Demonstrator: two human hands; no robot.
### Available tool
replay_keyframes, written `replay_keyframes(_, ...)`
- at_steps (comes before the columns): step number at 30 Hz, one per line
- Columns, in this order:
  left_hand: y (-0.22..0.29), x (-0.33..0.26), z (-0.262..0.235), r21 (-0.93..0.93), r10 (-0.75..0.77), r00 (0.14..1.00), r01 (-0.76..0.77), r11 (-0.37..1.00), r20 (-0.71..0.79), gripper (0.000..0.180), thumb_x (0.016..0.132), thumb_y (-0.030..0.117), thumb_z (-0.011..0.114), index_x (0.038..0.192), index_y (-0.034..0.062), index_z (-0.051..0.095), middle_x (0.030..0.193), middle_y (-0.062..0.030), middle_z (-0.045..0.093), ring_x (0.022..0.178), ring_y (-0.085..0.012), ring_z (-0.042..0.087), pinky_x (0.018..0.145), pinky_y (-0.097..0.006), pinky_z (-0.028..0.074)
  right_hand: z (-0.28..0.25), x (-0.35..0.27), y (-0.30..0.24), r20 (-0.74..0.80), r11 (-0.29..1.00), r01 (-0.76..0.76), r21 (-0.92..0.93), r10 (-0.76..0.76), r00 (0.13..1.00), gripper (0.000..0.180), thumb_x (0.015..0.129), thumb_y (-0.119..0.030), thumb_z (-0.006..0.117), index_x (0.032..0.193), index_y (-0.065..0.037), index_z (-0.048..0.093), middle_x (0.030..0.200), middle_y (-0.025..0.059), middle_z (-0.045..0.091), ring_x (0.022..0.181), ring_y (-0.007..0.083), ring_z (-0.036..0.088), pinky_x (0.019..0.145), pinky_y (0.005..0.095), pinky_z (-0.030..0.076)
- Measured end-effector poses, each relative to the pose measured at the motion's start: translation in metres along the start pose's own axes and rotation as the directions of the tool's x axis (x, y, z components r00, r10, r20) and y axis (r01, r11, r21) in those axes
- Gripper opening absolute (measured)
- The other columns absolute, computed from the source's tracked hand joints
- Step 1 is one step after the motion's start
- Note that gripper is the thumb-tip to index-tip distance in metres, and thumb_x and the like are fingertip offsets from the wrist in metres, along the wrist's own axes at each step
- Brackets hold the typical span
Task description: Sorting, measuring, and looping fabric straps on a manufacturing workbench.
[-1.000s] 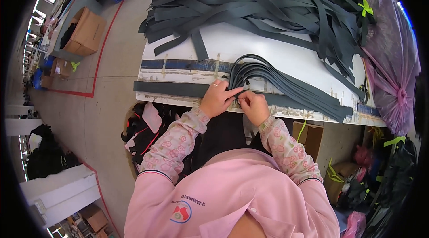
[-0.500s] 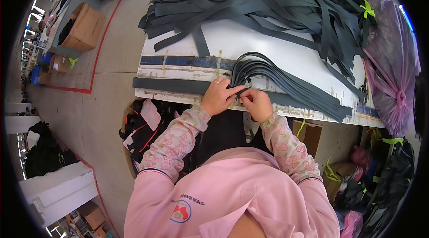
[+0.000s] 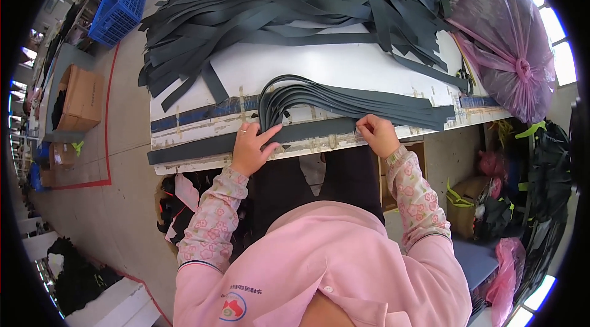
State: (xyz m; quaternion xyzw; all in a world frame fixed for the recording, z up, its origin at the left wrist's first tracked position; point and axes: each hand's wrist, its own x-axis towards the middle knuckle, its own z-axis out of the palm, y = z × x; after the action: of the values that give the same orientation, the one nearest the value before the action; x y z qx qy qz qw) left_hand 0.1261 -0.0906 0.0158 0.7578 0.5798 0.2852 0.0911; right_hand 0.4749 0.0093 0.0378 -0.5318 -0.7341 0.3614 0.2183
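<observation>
A long dark grey flat strap lies along the near edge of the white table. My left hand rests on it with thumb and forefinger spread apart, beside the looped end of a bundle of matching straps. That bundle arches up from near my left fingertips and lies flat toward the right. Farther right, my right hand is closed, thumb and fingertips pinching the single strap at its upper edge. Whether the strap runs on beyond my right hand is hard to make out.
A large heap of loose dark grey straps covers the table's far side. At the far right stands a tied pink translucent bag. A blue crate and a cardboard box are off to the left. Dark fabric pieces sit below the table edge.
My right hand has slid rightward along the strap, away from my left hand; the two were nearly touching before. My left hand stays by the bundle's looped end. The whole view has shifted.
</observation>
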Motion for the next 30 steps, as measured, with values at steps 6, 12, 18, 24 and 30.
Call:
replay_keyframes(6, 0.001, 0.002, 0.003, 0.011, 0.006, 1.0, -0.006, 1.0, 0.004, 0.046, 0.077, 0.027, 0.078, 0.123, 0.0235, 0.071, 0.086, -0.0094, 0.046, 0.086, -0.0305, 0.047, 0.078, -0.042, 0.043, -0.002, -0.002, -0.005, 0.031, 1.0, -0.018, -0.018, 0.019, 0.999, 0.011, 0.088, -0.013, 0.065, 0.092, -0.003, 0.068, 0.073, 0.0141, 0.067, 0.066, 0.0285, 0.067, 0.063, 0.0362, 0.052)
replay_keyframes(12, 0.0, -0.001, 0.004, 0.009, 0.008, 1.0, -0.008, 1.0, -0.002, 0.047, 0.075, 0.027, 0.079, 0.121, 0.0233, 0.071, 0.086, -0.0095, 0.046, 0.085, -0.031, 0.047, 0.078, -0.042, 0.043, 0.0, -0.003, -0.006, 0.019, 0.999, -0.028, -0.043, 0.029, 0.999, 0.011, 0.087, -0.013, 0.065, 0.091, -0.003, 0.069, 0.075, 0.0144, 0.069, 0.069, 0.03, 0.069, 0.064, 0.0375, 0.053)
replay_keyframes(18, -0.001, -0.002, 0.003, 0.002, 0.003, 1.0, -0.003, 1.0, 0.001, 0.047, 0.075, 0.027, 0.079, 0.121, 0.0233, 0.071, 0.086, -0.0094, 0.046, 0.085, -0.0308, 0.047, 0.078, -0.042, 0.043, 0.003, -0.001, -0.003, 0.003, 0.999, -0.017, -0.046, 0.017, 1.0, 0.011, 0.086, -0.011, 0.065, 0.089, -0.002, 0.068, 0.076, 0.0153, 0.069, 0.07, 0.0311, 0.069, 0.064, 0.0378, 0.053)
replay_keyframes(24, -0.003, 0.003, 0.003, 0.03, 0.007, 1.0, -0.007, 1.0, -0.001, 0.046, 0.076, 0.027, 0.079, 0.12, 0.0225, 0.072, 0.086, -0.0098, 0.046, 0.086, -0.0304, 0.048, 0.078, -0.041, 0.043, -0.014, 0.008, 0.001, 0.087, 0.982, -0.114, 0.151, 0.102, 0.991, 0.011, 0.086, -0.009, 0.065, 0.09, 0.0, 0.07, 0.075, 0.0116, 0.07, 0.066, 0.0189, 0.068, 0.063, 0.0321, 0.052)
replay_keyframes(30, -0.01, 0.015, 0.002, 0.131, 0.162, 0.985, -0.168, 0.977, 0.058, 0.042, 0.08, 0.019, 0.075, 0.122, 0.0196, 0.071, 0.087, -0.0102, 0.049, 0.089, -0.0313, 0.054, 0.081, -0.043, 0.045, 0.042, -0.006, -0.023, 0.296, 0.964, -0.065, 0.259, -0.015, 0.955, 0.018, 0.084, -0.012, 0.066, 0.099, -0.004, 0.072, 0.083, 0.0147, 0.072, 0.08, 0.0262, 0.071, 0.077, 0.0367, 0.056)
